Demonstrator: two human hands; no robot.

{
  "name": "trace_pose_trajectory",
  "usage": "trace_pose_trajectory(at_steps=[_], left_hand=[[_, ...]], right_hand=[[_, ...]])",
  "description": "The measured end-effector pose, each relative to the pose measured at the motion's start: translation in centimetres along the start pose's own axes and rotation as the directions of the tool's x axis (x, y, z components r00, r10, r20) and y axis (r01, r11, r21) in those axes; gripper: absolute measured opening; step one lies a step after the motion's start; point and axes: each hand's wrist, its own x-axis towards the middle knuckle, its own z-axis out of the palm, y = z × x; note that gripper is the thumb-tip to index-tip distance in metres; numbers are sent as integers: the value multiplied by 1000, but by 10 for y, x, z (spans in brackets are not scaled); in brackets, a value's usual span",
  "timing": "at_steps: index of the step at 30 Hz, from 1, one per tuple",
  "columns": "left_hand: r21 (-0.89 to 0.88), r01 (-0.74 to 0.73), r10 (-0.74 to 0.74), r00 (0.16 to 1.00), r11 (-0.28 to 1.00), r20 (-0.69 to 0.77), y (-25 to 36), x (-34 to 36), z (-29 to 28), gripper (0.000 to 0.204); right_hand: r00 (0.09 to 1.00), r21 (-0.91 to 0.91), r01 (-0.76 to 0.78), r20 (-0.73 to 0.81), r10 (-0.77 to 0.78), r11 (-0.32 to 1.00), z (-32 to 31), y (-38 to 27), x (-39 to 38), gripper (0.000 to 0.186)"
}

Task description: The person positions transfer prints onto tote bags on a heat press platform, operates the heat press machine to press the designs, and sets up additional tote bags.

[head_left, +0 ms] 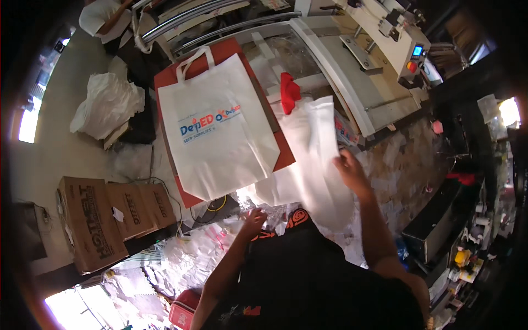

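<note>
A white tote bag [225,132] with blue and red print lies flat on a red board [239,52], its handle [195,63] toward the far edge. To the right of it hangs a second white bag [313,148], creased and tilted, a bright glare on its lower part. My right hand [352,171] pinches this second bag by its right edge. Close to my body, below the board, my left hand [254,221] is held with bent fingers somewhat apart and nothing visible in them. A red cloth [289,93] sits by the top of the second bag.
A machine with a control box [413,61] and red button stands at the far right. Brown cartons [91,223] are at the left, below a pile of white material [107,104]. Another person [104,22] is at the far left. Crumpled sheets [192,258] cover the floor.
</note>
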Motion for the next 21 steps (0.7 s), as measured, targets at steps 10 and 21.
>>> trace_pose_trajectory(at_steps=[10, 21], left_hand=[[-711, 418, 324, 680, 566, 658, 261, -5, 76, 90], [-934, -242, 521, 850, 261, -75, 323, -78, -108, 77]], right_hand=[[961, 316, 112, -277, -21, 942, -114, -190, -79, 45], [997, 748, -39, -11, 72, 663, -15, -227, -41, 76]])
